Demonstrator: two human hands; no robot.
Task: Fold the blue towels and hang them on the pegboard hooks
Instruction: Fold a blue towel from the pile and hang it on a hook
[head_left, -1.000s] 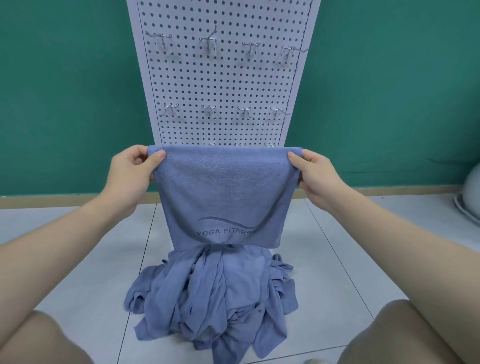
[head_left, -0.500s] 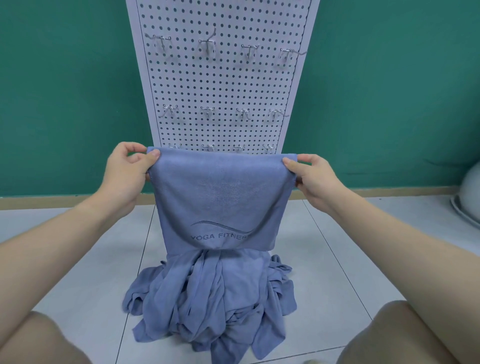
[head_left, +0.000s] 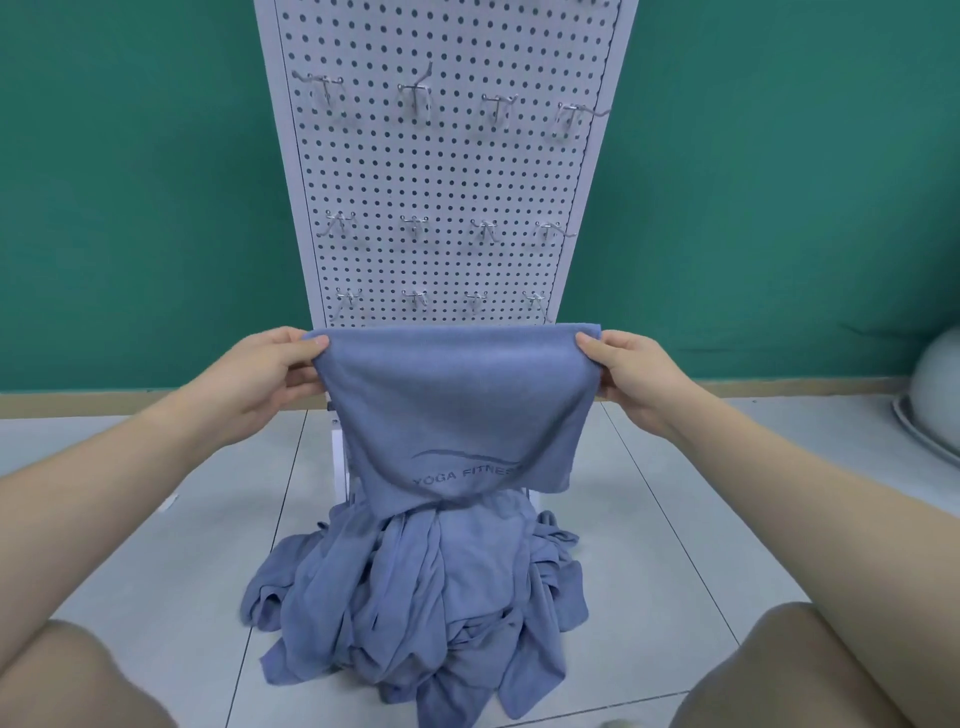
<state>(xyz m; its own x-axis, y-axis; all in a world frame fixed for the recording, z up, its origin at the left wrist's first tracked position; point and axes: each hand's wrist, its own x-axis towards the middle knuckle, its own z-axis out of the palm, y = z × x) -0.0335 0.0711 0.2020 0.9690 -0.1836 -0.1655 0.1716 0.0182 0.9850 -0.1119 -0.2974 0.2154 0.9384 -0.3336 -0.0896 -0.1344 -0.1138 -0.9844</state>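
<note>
Two bare arms come in from the bottom corners. No sleeves show on them at all. There are no rings, no watch and no bands on the wrists. The left hand (head_left: 260, 376) and the right hand (head_left: 636, 376) wear no gloves. The fingernails are short and plain, with no paint on them. Down low, two bare knees show, the left knee (head_left: 78, 675) and the right knee (head_left: 789, 670). No cloth from shorts or trousers shows on them.
</note>
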